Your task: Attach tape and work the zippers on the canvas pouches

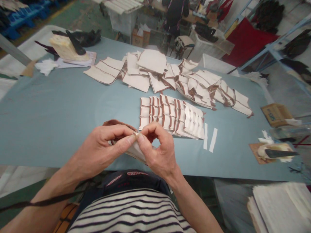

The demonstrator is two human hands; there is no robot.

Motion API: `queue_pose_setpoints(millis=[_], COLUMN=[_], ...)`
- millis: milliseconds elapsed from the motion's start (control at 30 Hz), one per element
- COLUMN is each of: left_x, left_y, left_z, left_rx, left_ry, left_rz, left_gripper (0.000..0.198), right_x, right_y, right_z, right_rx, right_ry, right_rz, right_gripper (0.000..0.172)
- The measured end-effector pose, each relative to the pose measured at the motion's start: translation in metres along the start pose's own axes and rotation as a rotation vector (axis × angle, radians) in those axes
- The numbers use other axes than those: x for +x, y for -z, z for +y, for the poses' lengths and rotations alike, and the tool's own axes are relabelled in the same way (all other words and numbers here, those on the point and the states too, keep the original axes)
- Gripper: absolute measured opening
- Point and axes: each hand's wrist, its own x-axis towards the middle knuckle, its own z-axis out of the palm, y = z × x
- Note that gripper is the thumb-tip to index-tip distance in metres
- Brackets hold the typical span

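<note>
Watching from afar through the head camera, I have my left hand [110, 139] and right hand [159, 152] pinching the brown-edged piece [138, 150] between thumbs and forefingers, their tips meeting at its upper edge. The piece is at the near side of the blue-grey surface [60, 116], close in front of the striped shirt [128, 212]. Just beyond my right hand lies an overlapping row of pale panels [170, 113], with two white strips [213, 140] to its right. Farther back, a loose heap [152, 61] of similar panels spreads across.
</note>
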Motion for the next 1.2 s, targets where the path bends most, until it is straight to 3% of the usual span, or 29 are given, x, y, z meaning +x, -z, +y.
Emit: queue_pose_setpoints(millis=[233,433,500,600,700,900,1100,1200], left_x=[-0.005,-0.009,-0.01,-0.01,-0.009,-0.007,-0.006,-0.005], left_y=[-0.008,-0.007,-0.007,-0.008,-0.006,0.002,0.004,0.004], left_z=[-0.002,-0.006,-0.007,-0.009,-0.01,-0.009,-0.019,-0.012], left_rx=[-0.007,0.052,0.054,-0.009,-0.114,-0.245,-0.327,-0.364], left_ry=[-0.008,-0.075,-0.072,-0.038,0.034,0.143,0.182,0.126], left_rz=[0.024,-0.028,-0.022,-0.002,-0.089,-0.286,-0.347,-0.38], left_gripper=[0.026,0.033,0.031,0.03,0.032,0.032,0.039,0.039], right_x=[-0.003,-0.003,0.0,0.005,0.008,0.009,0.006,0.004], right_y=[-0.003,0.004,0.007,0.01,0.01,0.012,0.011,0.01], right_z=[-0.005,-0.002,0.0,0.008,0.019,0.023,0.02,0.029], right_rx=[0.115,0.032,0.092,0.309,0.396,0.305,0.325,0.275], right_ry=[-0.192,-0.256,-0.291,-0.325,-0.244,-0.055,-0.097,-0.093], right_rz=[-0.005,-0.063,-0.146,-0.384,-0.517,-0.578,-0.657,-0.656], right_gripper=[0.018,0.024,0.028,0.04,0.048,0.051,0.052,0.053])
